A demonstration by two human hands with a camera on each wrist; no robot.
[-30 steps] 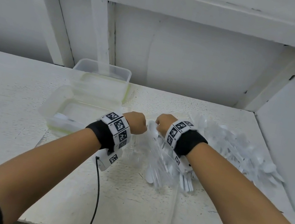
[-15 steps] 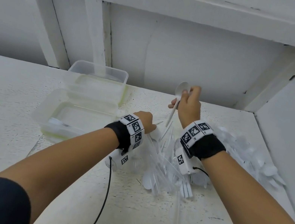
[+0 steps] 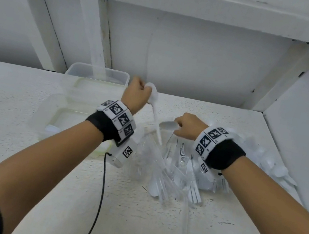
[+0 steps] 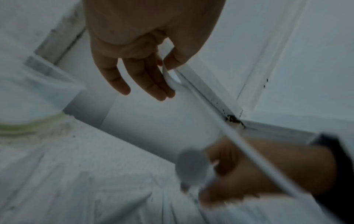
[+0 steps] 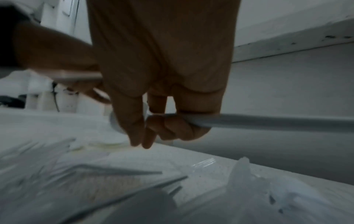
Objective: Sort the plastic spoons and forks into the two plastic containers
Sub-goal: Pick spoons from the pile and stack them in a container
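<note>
Nearest the person, at six o'clock on the white table (image 3: 26,115), a heap of clear forks and white spoons (image 3: 178,174) lies spread toward three o'clock. Just past it the right hand (image 3: 185,127) curls around a spoon (image 3: 168,125), bowl pointing to nine o'clock. Beyond, at about eleven o'clock, the left hand (image 3: 135,96) pinches another white spoon (image 3: 155,111) by its bowl, handle hanging down. Farther left at ten o'clock stand two clear plastic containers (image 3: 97,73), the near one (image 3: 48,106) holding some cutlery
</note>
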